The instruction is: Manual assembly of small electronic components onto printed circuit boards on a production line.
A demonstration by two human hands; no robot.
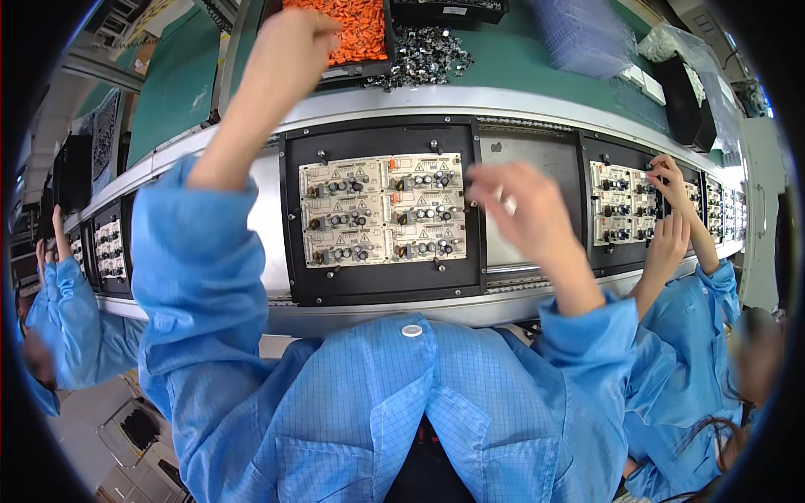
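Note:
My left hand (289,52) reaches over a black bin of small orange components (359,33). Its fingertips are pinched together at the bin's left part; whatever is between them is hidden. Just off the right edge of a cream circuit board panel (383,211), my right hand (527,205) is raised and blurred by motion. Its fingers are curled, with a small whitish thing (509,204) among them whose kind I cannot make out. The panel lies in a black carrier frame (377,289) and bears capacitors and other parts. Two orange components (395,199) stand in its right column.
Beyond the bin's right side lies a loose pile of shiny metal-and-black parts (428,57). Clear plastic trays (583,33) stand farther right. More panels in carriers (625,205) sit along the conveyor rail, where a co-worker's hands (668,189) work. Another co-worker (75,310) is at left.

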